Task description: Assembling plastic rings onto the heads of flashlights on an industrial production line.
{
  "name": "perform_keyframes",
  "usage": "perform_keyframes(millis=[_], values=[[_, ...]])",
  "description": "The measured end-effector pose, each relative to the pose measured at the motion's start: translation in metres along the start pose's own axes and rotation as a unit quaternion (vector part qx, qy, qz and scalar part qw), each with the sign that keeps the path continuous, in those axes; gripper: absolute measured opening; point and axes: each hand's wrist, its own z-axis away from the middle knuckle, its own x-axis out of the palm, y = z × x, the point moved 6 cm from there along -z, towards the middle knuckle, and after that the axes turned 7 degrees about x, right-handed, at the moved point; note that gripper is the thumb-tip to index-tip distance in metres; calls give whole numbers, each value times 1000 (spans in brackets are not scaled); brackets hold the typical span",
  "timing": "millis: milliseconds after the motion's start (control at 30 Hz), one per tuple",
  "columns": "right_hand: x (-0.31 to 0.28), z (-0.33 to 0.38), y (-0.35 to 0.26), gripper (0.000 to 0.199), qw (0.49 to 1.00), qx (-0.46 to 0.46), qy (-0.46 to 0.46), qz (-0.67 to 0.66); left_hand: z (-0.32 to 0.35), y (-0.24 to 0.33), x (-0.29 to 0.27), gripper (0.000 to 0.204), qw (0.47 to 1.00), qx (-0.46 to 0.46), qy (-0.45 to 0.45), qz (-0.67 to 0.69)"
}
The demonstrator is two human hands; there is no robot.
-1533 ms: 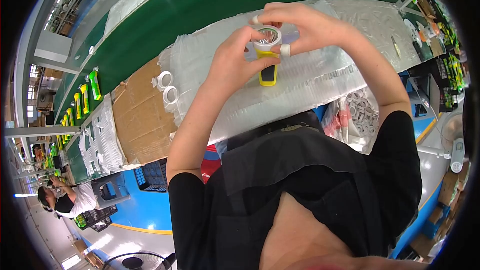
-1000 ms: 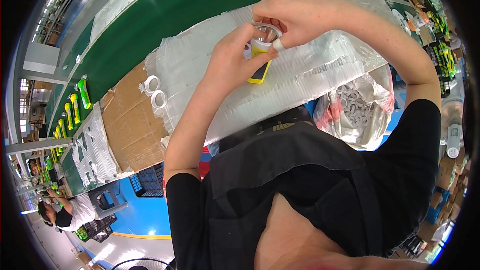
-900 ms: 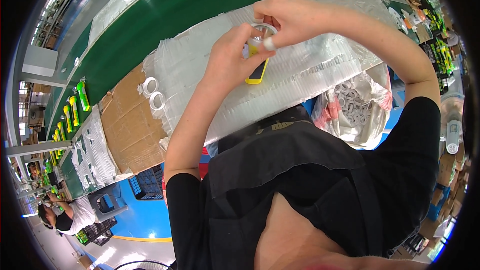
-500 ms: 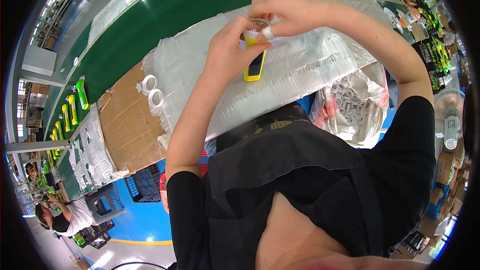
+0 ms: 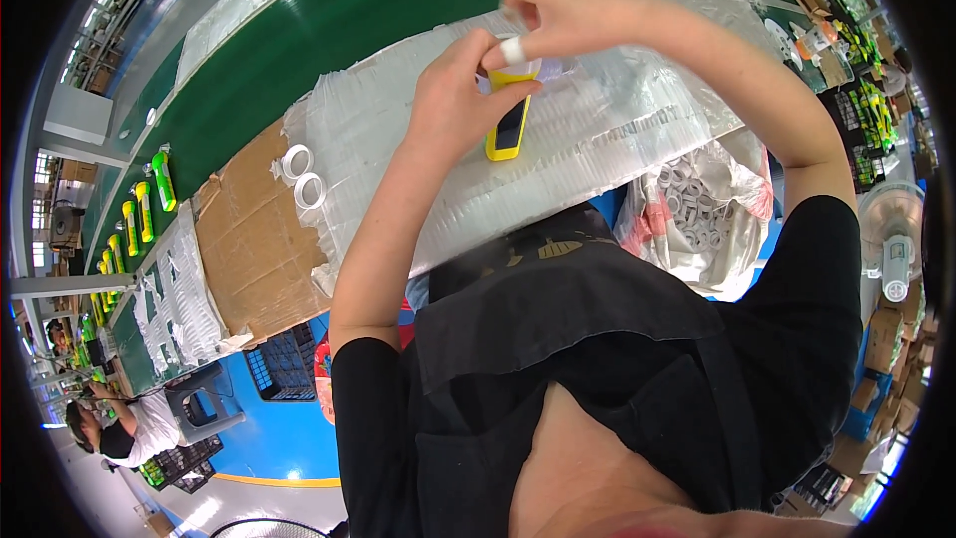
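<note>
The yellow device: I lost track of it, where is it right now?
In the head view, the yellow device is top centre, held between the left hand and right hand, above the plastic-covered bench.

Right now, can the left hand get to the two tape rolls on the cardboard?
Probably yes, but not freely: the left hand is busy gripping the yellow device with the right hand. The tape rolls lie in the open to its left, nothing between.

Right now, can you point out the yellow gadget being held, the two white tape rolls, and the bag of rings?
yellow gadget (image 5: 508, 130), head view, on its dark front panel.
white tape rolls (image 5: 304, 176), head view, where the two rolls meet.
bag of rings (image 5: 697, 209), head view, on the clear plastic over the rings.
</note>
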Motion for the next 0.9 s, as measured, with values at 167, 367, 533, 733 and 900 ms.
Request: perform_keyframes(millis=[167, 367, 533, 733, 900], values=[[8, 11, -15, 42, 962, -199, 117, -144, 2, 5, -1, 40, 999, 23, 16, 19], [14, 1, 6, 44, 964, -204, 70, -155, -1, 7, 3, 40, 998, 50, 28, 17], [12, 7, -2, 36, 956, -213, 131, -151, -1, 3, 2, 43, 999, 39, 22, 13], [-13, 23, 5, 44, 894, -191, 52, -403, 14, -4, -17, 84, 962, -32, -3, 271], [-20, 64, -20, 34, 829, -417, 199, -314, 61, 43, -8, 70, 694, -269, -298, 598]])
